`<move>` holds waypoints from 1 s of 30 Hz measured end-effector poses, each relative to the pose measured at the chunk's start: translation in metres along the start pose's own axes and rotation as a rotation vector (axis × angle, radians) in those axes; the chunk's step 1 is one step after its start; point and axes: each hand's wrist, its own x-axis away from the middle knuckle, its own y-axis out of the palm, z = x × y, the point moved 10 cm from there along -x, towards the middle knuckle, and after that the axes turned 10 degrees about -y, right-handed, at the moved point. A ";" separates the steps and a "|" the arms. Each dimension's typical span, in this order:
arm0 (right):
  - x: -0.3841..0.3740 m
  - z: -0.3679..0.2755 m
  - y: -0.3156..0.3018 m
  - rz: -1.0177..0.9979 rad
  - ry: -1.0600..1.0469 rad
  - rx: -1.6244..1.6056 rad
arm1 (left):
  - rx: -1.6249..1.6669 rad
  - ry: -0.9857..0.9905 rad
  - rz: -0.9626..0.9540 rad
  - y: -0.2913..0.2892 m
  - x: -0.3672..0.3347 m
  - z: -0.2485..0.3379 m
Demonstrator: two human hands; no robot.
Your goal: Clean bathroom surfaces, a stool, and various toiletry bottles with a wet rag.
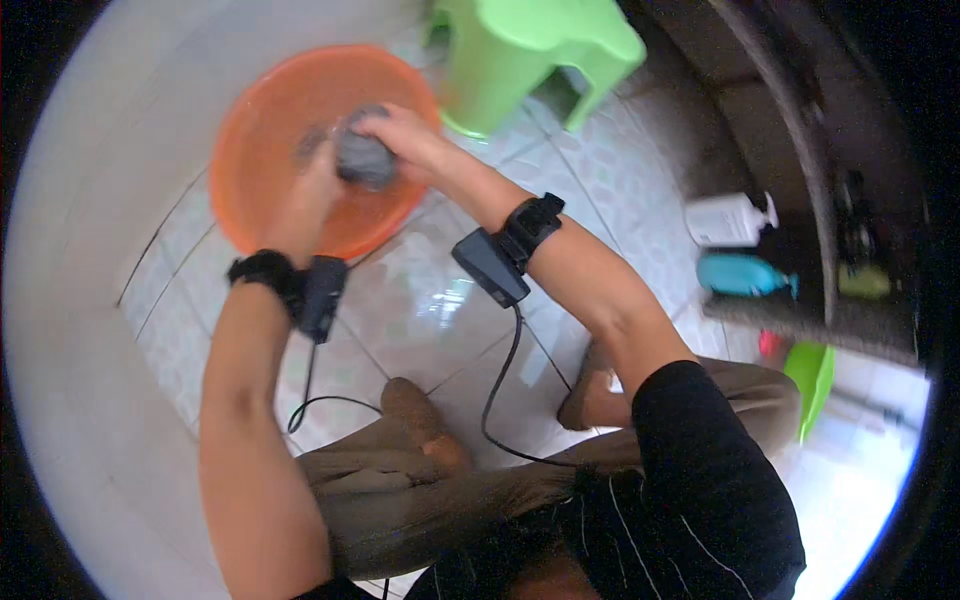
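Observation:
A round orange basin (240,200) stands on the tiled floor in front of me, with what looks like water in it. Over it I hold a bunched, dark grey cloth (366,160); what kind of cloth it is cannot be made out. My right hand (402,138) is closed on the cloth's upper right side. At its left side, my left hand (318,178) grips the cloth too, though motion blurs its fingers. Some grey also shows just left of that hand. Both wrists carry black straps with small dark boxes and cables.
A light green plastic stool (530,45) stands right beside the basin at the far side. To the right are a white pump bottle (728,220) and a blue bottle (745,275) by a dark shelf. A pale wall (90,260) curves along the left. My feet rest on the tiles below.

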 end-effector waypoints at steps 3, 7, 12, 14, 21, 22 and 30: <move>0.000 -0.047 0.011 -0.004 -0.111 -0.210 | 0.177 -0.033 -0.298 0.035 -0.013 0.027; 0.032 -0.084 -0.079 0.498 -0.254 -0.041 | 0.109 -0.177 -0.366 0.171 0.050 0.026; 0.042 -0.114 -0.121 0.482 -0.353 -0.238 | -0.834 0.828 0.052 0.256 0.101 0.078; 0.049 -0.126 -0.138 0.510 -0.326 -0.231 | -0.849 0.767 0.053 0.278 0.102 0.073; 0.110 -0.153 -0.212 0.713 -0.103 0.220 | -0.907 0.773 -0.081 0.347 0.122 0.041; 0.119 -0.153 -0.223 0.742 -0.058 0.258 | -0.910 0.784 -0.088 0.354 0.125 0.034; 0.208 -0.174 -0.276 0.548 0.035 0.405 | -0.842 0.347 -0.615 0.403 0.153 -0.053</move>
